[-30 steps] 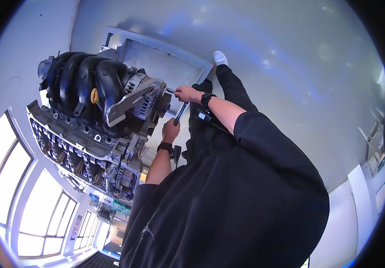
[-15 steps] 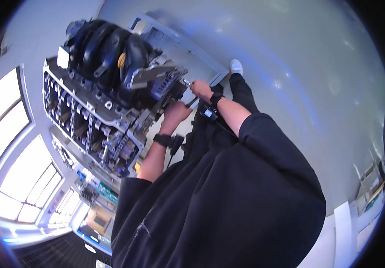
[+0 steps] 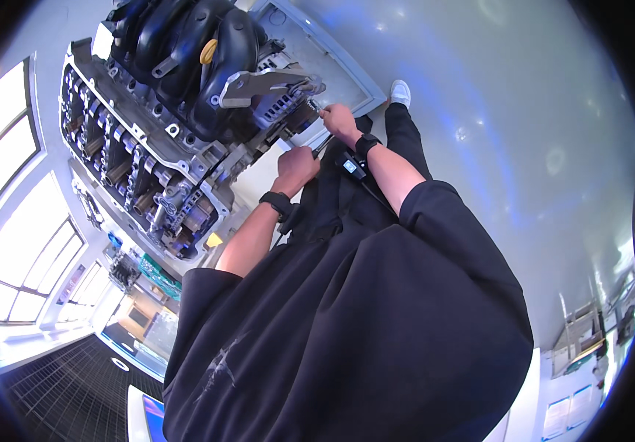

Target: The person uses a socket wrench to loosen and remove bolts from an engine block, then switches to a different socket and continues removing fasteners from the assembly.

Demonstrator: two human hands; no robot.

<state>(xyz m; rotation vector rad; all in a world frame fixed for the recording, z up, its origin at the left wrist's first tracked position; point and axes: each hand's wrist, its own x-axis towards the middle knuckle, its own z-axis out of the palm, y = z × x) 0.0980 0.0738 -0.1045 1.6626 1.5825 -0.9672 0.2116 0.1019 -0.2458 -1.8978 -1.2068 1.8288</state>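
You are standing at an engine (image 3: 129, 121), your right hand (image 3: 341, 124) curling its fingers (image 3: 327, 116) snugly around the engine end of a ratchet wrench (image 3: 323, 146); your left hand (image 3: 297, 168) is making a fist about the dark handle, below and left of the right fingers. Both sets of fingers are sitting narrow, no gap showing. A silver shaft (image 3: 313, 107), apparently the wrench's own, is jutting past the right fingertips toward the engine's near end; whether it is seating on a fastener is too small to tell. Just left of the right fingers an alternator (image 3: 277, 107) is sitting, a flat metal bracket (image 3: 258, 85) lying above it. Farther left of both hands, camshafts (image 3: 120, 147) are showing bare; up-left of the fingers, a black intake manifold (image 3: 235, 55) is resting beside a yellow handle (image 3: 208, 51). A pale frame (image 3: 374, 90) is standing beyond the right fingers. Progress, as judgement: manifold and alternator are already sitting on the engine, its camshaft side is lying uncovered, and the two-handed wrench step is looking under way, not finished. How much turning is remaining, the view isn't showing.
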